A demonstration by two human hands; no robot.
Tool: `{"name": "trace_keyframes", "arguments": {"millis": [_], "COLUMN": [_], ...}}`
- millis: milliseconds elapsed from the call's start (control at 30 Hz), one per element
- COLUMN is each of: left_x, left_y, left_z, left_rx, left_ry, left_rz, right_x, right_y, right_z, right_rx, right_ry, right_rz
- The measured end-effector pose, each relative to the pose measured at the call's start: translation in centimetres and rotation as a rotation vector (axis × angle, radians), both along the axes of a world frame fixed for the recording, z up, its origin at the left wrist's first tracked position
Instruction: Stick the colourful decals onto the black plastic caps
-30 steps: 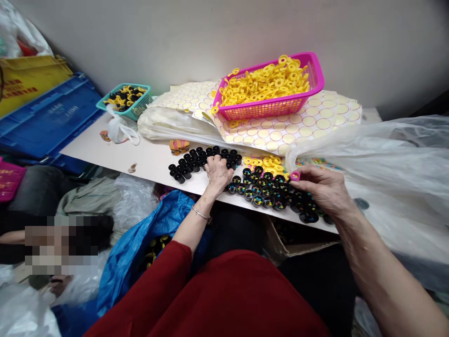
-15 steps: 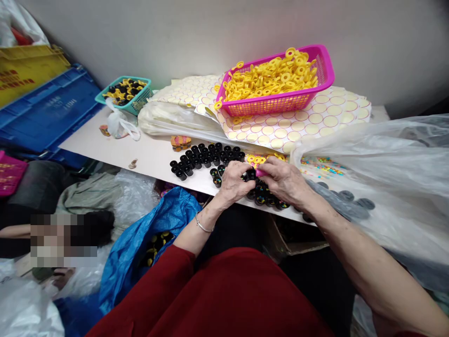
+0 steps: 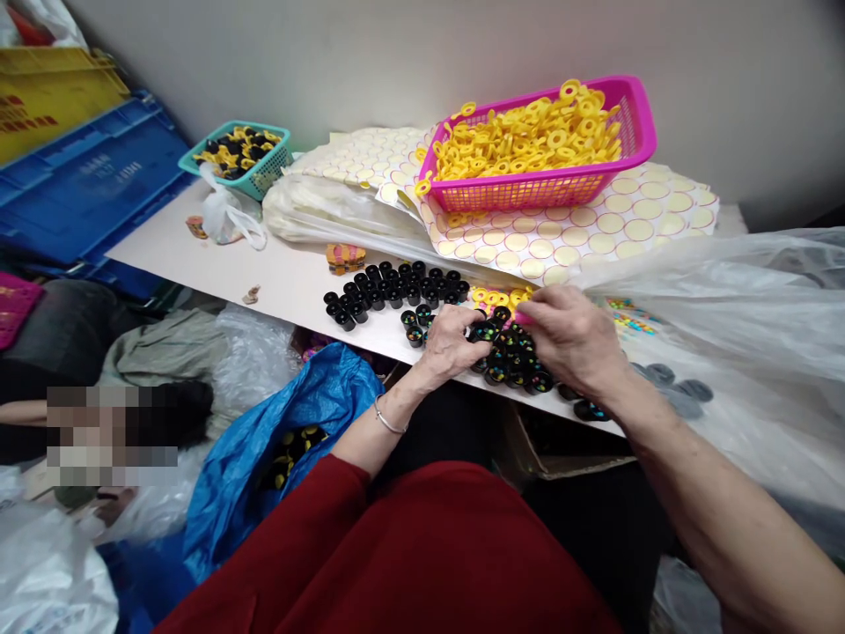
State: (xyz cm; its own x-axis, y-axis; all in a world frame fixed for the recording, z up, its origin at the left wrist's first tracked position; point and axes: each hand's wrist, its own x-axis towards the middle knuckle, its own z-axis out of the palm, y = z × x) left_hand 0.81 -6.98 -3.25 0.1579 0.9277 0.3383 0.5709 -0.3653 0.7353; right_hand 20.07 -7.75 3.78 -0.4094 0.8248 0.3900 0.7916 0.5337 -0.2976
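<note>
My left hand (image 3: pixel 450 342) is closed around a small black cup (image 3: pixel 484 331) with coloured beads inside, gripped between thumb and fingers. Just right of it, my right hand (image 3: pixel 573 339) pinches a small pink piece (image 3: pixel 525 318), mostly covered by the fingers. Under and between my hands stand several black cups (image 3: pixel 518 359) with coloured beads in them. Yellow rings (image 3: pixel 492 298) and some pink bits lie behind the hands. To the left, rows of black cups (image 3: pixel 389 291) stand upright on the white table (image 3: pixel 290 295).
A pink basket (image 3: pixel 528 189) heaped with yellow rings rests on sticker sheets (image 3: pixel 634 216) at the back. A teal basket (image 3: pixel 264 172) stands at back left. Clear plastic sheeting (image 3: pixel 759 352) covers the right side. A blue sack (image 3: pixel 244 467) is below the edge; a person sits at lower left.
My right hand has moved right with the pink piece, away from the cup in my left hand. The cup's beads now show. The view has shifted slightly.
</note>
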Motion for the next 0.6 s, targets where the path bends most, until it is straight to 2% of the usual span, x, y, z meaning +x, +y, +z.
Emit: {"name": "trace_keyframes", "arguments": {"millis": [67,133,233,300,367,467,600], "left_x": [-0.9,-2.1,-4.0,-5.1,-5.6,-5.4,-4.5], "left_y": [0.9,2.3,4.4,5.3,5.7,5.8,5.8], "left_z": [0.0,-0.1,0.0,0.1,0.2,-0.1,-0.6], "left_rx": [-0.059,-0.124,-0.187,-0.191,-0.173,-0.145,-0.110], "left_ry": [-0.085,-0.173,-0.196,-0.110,-0.001,0.108,0.108], "left_rz": [0.056,0.109,0.156,0.155,0.124,0.056,0.023], "right_x": [1.7,3.7,7.2,9.5,11.3,12.4,11.8], "right_y": [0.6,1.4,2.6,3.4,4.2,5.1,6.0], "right_z": [-0.7,-1.6,-3.3,-4.4,-5.3,-6.0,-6.2], "right_rx": [-0.085,-0.195,-0.319,-0.360,-0.399,-0.482,-0.554], "right_ry": [0.290,0.553,0.733,0.612,0.367,0.036,-0.211], "right_rz": [-0.093,-0.247,-0.555,-0.719,-0.798,-0.759,-0.644]}}
